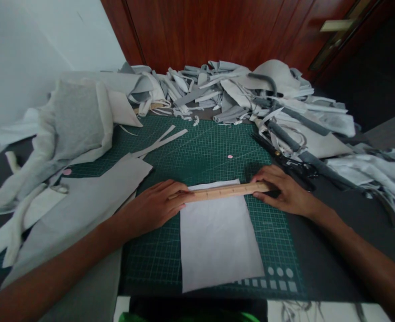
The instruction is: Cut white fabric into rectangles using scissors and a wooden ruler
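A white rectangle of fabric lies flat on a green gridded cutting mat. A wooden ruler lies across the fabric's far edge. My left hand presses on the ruler's left end with its fingers closed over it. My right hand grips the ruler's right end between thumb and fingers.
A heap of grey and white fabric scraps covers the far side of the table. Large grey cloth pieces lie to the left. Black scissors rest just beyond my right hand. A small pink disc sits on the mat. A wooden door stands behind.
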{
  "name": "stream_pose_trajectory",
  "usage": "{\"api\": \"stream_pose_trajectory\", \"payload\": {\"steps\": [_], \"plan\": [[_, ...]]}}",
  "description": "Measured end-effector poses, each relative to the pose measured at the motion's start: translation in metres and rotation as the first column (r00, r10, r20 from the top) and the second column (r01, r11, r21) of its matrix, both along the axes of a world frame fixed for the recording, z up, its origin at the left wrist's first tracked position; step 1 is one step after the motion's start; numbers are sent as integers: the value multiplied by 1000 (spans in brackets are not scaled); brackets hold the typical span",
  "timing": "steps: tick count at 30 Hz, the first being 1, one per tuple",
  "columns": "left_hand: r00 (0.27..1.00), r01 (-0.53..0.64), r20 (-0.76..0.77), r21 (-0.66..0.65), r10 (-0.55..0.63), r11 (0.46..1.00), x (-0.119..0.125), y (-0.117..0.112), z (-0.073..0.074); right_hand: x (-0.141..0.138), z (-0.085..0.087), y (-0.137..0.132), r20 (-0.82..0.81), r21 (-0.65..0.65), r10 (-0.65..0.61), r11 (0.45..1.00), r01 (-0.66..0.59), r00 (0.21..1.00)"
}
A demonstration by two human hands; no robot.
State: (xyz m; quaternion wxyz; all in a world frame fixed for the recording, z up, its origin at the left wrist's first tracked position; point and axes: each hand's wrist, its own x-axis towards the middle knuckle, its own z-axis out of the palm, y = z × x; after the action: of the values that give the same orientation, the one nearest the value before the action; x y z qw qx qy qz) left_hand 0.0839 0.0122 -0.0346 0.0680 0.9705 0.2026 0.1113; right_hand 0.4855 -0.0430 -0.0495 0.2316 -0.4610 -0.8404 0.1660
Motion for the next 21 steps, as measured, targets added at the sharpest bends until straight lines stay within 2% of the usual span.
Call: {"api": "stream_pose_trajectory", "payload": {"steps": [4, 8, 16, 21], "plan": [[1000, 11, 16, -57, -10, 998, -7, 5, -1, -1, 2, -3, 13, -4, -10, 1000, 10, 1000], [997, 31, 76, -68, -26, 997, -10, 3, -5, 2, 5, -7, 46, -60, 11, 998, -8, 999], [997, -77, -10, 18, 77, 997, -5, -19, 2, 3, 5, -7, 38, -93, 1, 996, 2, 999], [993, -99, -56, 125, 107, 987, -4, -31, -4, 3, 5, -5, 19, -107, -9, 994, 11, 1000]]}}
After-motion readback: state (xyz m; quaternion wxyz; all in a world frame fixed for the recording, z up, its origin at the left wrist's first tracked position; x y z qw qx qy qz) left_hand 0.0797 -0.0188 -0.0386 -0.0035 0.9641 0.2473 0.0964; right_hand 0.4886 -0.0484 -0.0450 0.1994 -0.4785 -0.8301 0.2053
